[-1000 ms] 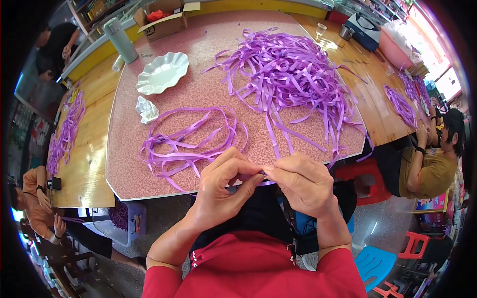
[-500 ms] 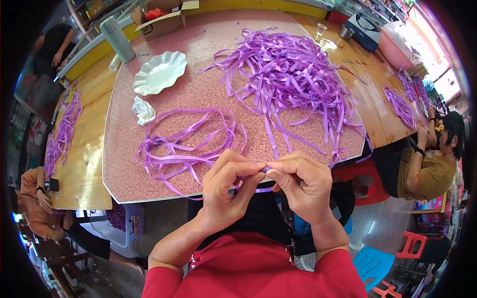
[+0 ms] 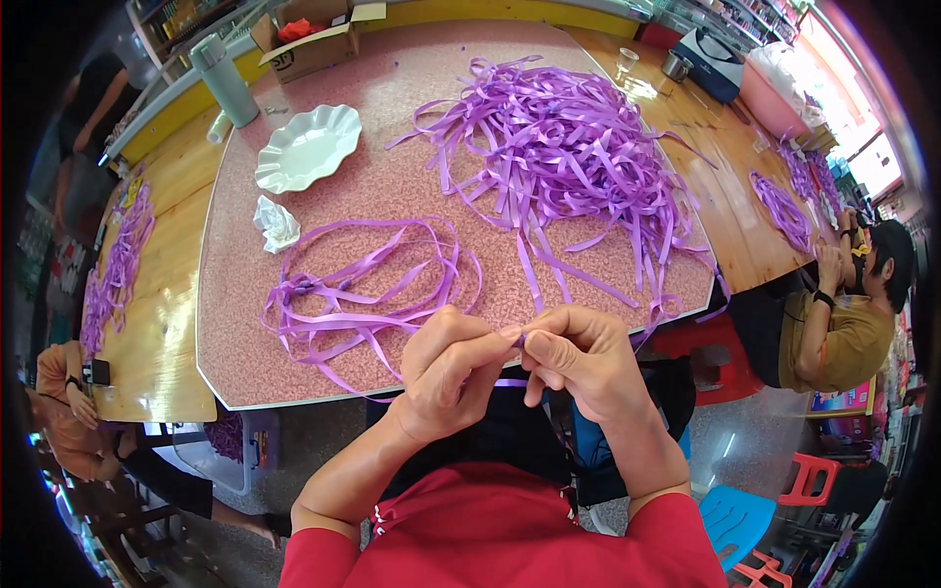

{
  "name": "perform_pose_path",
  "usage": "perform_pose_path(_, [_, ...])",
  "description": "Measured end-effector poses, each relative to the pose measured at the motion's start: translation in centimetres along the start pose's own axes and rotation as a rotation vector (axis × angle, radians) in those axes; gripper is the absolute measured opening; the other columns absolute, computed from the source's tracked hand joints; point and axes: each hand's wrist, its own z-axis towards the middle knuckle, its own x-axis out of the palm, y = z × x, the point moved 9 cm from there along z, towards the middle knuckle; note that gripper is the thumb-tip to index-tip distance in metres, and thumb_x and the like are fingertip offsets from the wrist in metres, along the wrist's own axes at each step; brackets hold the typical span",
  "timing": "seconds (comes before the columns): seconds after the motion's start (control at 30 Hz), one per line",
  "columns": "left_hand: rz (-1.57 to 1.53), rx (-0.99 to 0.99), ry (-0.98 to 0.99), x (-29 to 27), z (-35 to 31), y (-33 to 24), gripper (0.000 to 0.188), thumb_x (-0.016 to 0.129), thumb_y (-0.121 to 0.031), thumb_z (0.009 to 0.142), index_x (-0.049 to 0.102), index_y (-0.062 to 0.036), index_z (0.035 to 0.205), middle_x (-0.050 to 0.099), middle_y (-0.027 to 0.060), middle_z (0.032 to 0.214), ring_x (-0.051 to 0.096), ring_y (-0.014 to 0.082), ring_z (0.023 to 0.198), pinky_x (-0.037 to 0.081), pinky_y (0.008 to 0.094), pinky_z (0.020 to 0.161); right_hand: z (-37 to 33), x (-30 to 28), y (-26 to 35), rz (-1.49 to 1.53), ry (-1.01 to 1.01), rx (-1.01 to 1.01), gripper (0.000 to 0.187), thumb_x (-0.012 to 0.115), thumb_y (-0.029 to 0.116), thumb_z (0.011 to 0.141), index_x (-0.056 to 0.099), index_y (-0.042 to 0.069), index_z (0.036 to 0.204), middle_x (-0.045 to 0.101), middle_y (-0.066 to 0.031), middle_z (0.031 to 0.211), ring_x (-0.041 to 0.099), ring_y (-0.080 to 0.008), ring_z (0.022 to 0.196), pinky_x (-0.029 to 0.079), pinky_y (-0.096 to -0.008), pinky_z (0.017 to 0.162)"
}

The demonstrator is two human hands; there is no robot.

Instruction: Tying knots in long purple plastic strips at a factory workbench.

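At the near edge of the pink-topped table, my hands meet fingertip to fingertip over a purple ribbon. My left hand is closed in a pinch on it. My right hand also pinches it between thumb and forefinger, its lower fingers curled loosely. Most of the gripped part is hidden by my fingers. Beyond my left hand lies a loose coil of purple ribbon with darker knot-like spots. A large tangled heap of purple ribbons covers the far right of the table, some ends trailing toward me.
A white scalloped dish, crumpled white tissue, grey-green flask and cardboard box stand at the far left. Wooden tables with more ribbons flank mine. People sit left and right. A blue stool stands behind on the right.
My right hand's fingers have shifted and its lower fingers have dropped away from the pinch. The dark purple bit seen between my fingertips is now mostly covered. The view has moved slightly.
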Motion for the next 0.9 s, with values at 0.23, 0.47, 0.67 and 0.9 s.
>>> perform_pose_path(0.23, [0.077,0.031,0.089,0.1,-0.2,0.1,0.029,0.076,0.010,0.072,0.064,-0.0019,0.096,0.059,0.0079,0.079,0.054,0.0194,0.062,0.040,0.0297,0.050,-0.4,0.2,2.2,-0.495,-0.099,-0.232,0.014,0.067,0.007,0.092,0.068,-0.005,0.099,0.065,-0.0071,0.082,0.057,-0.0073,0.061,0.056,-0.0240,0.056])
perform_pose_path(0.47, [0.131,0.020,0.176,0.6,-0.4,0.4,0.027,0.075,0.007,0.074,0.063,-0.0032,0.096,0.059,0.0087,0.080,0.056,0.0226,0.063,0.042,0.0303,0.051,0.6,-1.3,0.1,-0.380,-0.098,-0.113,0.014,0.064,0.002,0.092,0.065,-0.007,0.102,0.068,-0.0109,0.087,0.063,-0.0098,0.063,0.054,-0.0215,0.054])
perform_pose_path(0.67, [-0.156,-0.347,0.226,0.8,-0.9,2.7,0.023,0.071,-0.004,0.086,0.058,-0.0005,0.104,0.058,0.0113,0.084,0.057,0.0226,0.064,0.045,0.0306,0.054,0.3,-1.1,0.3,-0.307,-0.091,-0.183,0.007,0.061,-0.002,0.091,0.064,-0.006,0.096,0.067,-0.0105,0.086,0.064,-0.0119,0.057,0.051,-0.0204,0.049])
perform_pose_path(0.9, [-0.219,-0.365,0.417,2.5,-1.8,3.3,0.025,0.068,-0.020,0.092,0.057,-0.0027,0.106,0.057,0.0102,0.084,0.058,0.0232,0.067,0.046,0.0336,0.057,0.2,-0.7,0.6,-0.315,-0.062,-0.197,0.007,0.062,-0.002,0.090,0.064,-0.005,0.097,0.066,-0.0106,0.087,0.064,-0.0120,0.057,0.050,-0.0196,0.048])
